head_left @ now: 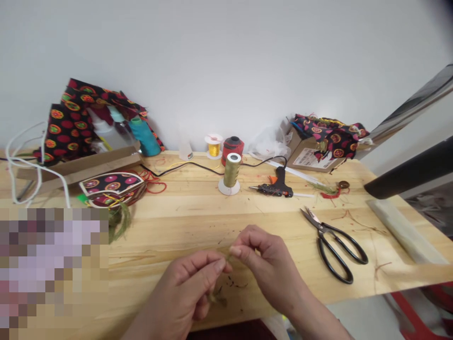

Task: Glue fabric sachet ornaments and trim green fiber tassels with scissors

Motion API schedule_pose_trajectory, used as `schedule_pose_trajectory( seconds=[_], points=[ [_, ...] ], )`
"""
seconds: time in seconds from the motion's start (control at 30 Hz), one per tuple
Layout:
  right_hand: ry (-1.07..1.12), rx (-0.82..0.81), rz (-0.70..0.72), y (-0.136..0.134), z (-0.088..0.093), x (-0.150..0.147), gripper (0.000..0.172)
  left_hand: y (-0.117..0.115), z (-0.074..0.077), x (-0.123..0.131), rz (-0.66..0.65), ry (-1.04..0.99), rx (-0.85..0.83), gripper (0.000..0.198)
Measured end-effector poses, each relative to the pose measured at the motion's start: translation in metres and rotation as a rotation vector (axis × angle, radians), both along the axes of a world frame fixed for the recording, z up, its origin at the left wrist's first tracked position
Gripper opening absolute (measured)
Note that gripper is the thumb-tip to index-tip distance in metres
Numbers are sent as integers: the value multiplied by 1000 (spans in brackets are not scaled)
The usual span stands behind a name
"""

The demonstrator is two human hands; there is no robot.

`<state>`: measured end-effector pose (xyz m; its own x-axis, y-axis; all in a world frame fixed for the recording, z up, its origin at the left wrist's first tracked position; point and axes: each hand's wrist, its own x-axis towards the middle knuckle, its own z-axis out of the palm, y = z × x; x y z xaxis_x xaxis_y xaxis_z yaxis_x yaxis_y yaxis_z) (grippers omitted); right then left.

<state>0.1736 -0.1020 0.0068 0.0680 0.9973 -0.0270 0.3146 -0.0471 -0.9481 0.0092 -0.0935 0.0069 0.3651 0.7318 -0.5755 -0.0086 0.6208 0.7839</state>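
Near the table's front edge, my left hand (198, 281) is closed, its thumb and fingers pinching some olive-green thread (229, 259). Just to its right, my right hand (264, 257) pinches the same thread between thumb and forefinger. The fingertips of both hands almost meet. A blurred olive-green tuft (217, 300) hangs under my left hand; its exact shape is hard to see. Beyond the hands a spool of olive thread (231, 171) stands upright on a white disc. Black-handled scissors (327, 241) lie with blades partly apart to the right of my right hand.
A black glue gun (278, 184) lies behind the scissors. Red (232, 147) and yellow (213, 147) spools stand by the wall, with a teal thread cone (144, 137) further left. Patterned fabric pieces (111, 186) lie at left; a cardboard box (307, 148) stands at right.
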Motion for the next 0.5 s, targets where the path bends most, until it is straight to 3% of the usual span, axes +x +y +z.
schedule_pose_trajectory(
  seconds=[0.1,0.23,0.37,0.5],
  points=[
    [-219,161,-79,-2,-9,24,11,1,1,-4,71,24,24,27],
    [-482,217,82,-13,-17,53,16,2,3,-8,155,46,77,24],
    [-542,239,220,-24,-18,56,18,4,3,-7,161,138,190,21],
    [-634,290,277,-22,-17,49,17,7,6,-9,129,232,419,14]
  ],
)
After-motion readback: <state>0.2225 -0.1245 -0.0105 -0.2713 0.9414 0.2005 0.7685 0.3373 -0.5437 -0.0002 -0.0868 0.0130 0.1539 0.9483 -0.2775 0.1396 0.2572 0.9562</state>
